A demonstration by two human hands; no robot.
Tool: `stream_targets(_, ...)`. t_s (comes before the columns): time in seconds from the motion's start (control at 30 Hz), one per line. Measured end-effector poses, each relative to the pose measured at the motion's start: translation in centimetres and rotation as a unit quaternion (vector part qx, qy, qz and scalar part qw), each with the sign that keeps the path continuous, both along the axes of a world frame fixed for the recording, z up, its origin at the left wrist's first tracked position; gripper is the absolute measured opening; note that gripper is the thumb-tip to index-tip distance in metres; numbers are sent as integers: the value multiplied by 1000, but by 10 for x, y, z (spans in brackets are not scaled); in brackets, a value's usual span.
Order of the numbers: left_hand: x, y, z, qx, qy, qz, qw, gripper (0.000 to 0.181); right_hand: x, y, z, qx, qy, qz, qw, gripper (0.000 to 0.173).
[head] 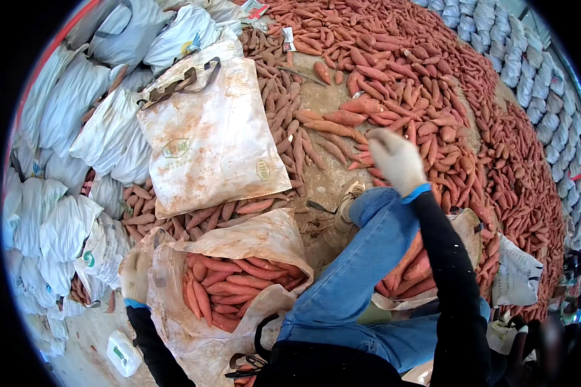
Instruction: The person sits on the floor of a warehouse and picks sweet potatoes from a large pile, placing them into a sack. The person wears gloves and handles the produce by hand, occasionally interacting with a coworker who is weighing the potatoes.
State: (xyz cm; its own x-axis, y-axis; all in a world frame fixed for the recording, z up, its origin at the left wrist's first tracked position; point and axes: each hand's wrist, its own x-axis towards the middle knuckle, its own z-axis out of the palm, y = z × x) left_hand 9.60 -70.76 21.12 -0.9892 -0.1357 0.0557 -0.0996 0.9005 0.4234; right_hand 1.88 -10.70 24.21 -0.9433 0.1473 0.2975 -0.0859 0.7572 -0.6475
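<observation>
My left hand (pixel 136 275), in a soiled pale glove, grips the left edge of an open white woven sack (pixel 247 237); its fingertips blend into the folds. Red sweet potatoes (pixel 242 285) fill the sack's mouth. My right hand (pixel 399 162), in a whitish glove and slightly blurred, is over the near edge of a big sweet potato pile (pixel 416 96), beyond my raised knee. Its fingers are bent downward, and whether they hold anything is unclear. Long sweet potatoes (pixel 336 126) lie just left of it on the floor.
A flat, stained white bag (pixel 213 135) with dark handles covers duller sweet potatoes (pixel 276 96). Filled white sacks (pixel 72 106) are stacked at left. Another open sack (pixel 465 232) of large sweet potatoes stands by my right leg. A white plastic container (pixel 124 353) is on the floor.
</observation>
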Motion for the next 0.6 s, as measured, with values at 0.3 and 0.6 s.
stream_targets(0.3,-145,329,70,407,54,-217,886,28,82,178,-8,-40,-27,-193,980,22)
stream_targets(0.6,-253,543,-50,253,25,-262,931,49,132,220,11,-51,-80,-224,970,13)
